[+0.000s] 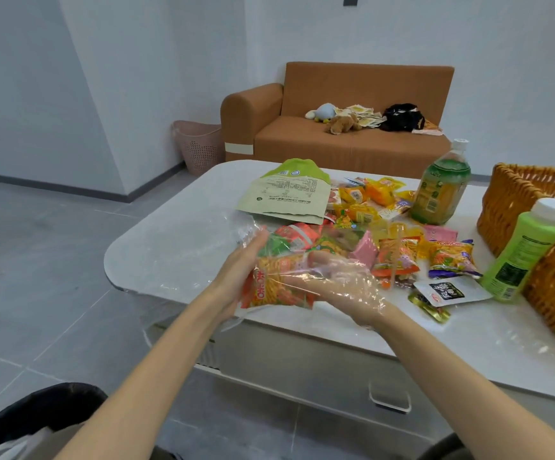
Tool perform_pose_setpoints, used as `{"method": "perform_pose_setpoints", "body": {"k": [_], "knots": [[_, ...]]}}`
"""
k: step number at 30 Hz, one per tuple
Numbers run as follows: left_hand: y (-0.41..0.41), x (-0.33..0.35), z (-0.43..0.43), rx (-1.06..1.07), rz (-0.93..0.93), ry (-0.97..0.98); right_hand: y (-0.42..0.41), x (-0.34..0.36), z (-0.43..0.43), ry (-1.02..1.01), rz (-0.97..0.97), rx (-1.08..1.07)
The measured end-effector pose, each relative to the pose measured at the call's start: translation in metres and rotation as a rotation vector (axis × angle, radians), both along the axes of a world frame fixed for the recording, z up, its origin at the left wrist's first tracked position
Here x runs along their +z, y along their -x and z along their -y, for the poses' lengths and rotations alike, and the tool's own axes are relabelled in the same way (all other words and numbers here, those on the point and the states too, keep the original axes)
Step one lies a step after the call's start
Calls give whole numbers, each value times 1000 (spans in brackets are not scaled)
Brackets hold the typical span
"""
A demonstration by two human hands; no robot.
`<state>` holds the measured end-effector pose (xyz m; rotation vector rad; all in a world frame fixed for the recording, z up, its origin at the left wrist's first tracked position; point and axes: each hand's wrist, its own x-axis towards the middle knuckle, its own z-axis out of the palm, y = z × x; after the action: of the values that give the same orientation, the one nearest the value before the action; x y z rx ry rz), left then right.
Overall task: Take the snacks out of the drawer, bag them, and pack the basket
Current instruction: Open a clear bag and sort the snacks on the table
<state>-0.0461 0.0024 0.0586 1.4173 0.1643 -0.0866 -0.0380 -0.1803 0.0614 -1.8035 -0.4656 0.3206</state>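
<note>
Table edge: the white table [223, 180] ends in a rounded corner left of the left fingertips. Its near edge runs under both wrists, and both forearms cross it.
Open room: bare tabletop lies left of and beyond the left fingers, up to a pale green pouch [286, 194] lying flat. Grey floor lies past the corner.
Crowded side: loose snack packets [399, 257] sit just right of the right knuckles, close together, some overlapping. A tea bottle [442, 190] stands upright beyond them.
Basket: the wicker basket [535, 224] is well right of the fingers, at the table's right end. A light green bottle [528, 250] leans on its near wall.
Drawer: the drawer front [302, 366] is below the wrists, under the table edge, with its handle [390, 398] lower right.
Bag: the clear plastic bag [196, 247] is held between both hands over the near-left corner. Several packets are inside, and an orange noodle packet [279, 287] lies against the left palm.
Left hand: the left hand [239, 270] has its palm turned right. Fingers are straight and together along the bag's left side. The thumb is hidden behind the packet.
Right hand: the right hand [339, 277] is inside the bag to the wrist, with film over the knuckles. Fingers reach left onto the packets. Cannot tell through the film whether they pinch or only rest.
Background: an orange sofa [352, 127] and a pink bin [199, 147] stand against the far wall. A black bin [37, 416] sits on the floor by the left elbow.
</note>
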Motion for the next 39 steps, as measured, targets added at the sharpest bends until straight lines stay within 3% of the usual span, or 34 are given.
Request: {"method": "perform_pose_setpoints", "body": {"k": [3,6,11,14,18,22,26,30,35,39], "knots": [[-4,4,-7,40,5,-136,-3,-9,6,-177,46,-67],[-6,8,-9,-77,-4,-140,-7,-11,7,-228,-62,-63],[-9,10,4,128,22,-57,-6,-1,8,-93,-85,59],[-9,11,8,143,106,-130,-2,1,3,103,-14,126],[-7,17,19,116,123,-120,-10,-12,0,230,206,25],[-15,17,10,-36,122,-65,-19,-21,12,127,-2,-28],[-13,4,-3,-212,-4,-354,-23,-26,23,-54,-221,-34],[-14,-14,-1,-257,-102,-491,-26,-25,27,-178,-289,-30],[-14,-15,7,-271,-84,-361,-24,-21,28,-144,-236,6],[-15,-19,15,-169,-12,-300,-25,-28,22,34,-82,-85]]}}
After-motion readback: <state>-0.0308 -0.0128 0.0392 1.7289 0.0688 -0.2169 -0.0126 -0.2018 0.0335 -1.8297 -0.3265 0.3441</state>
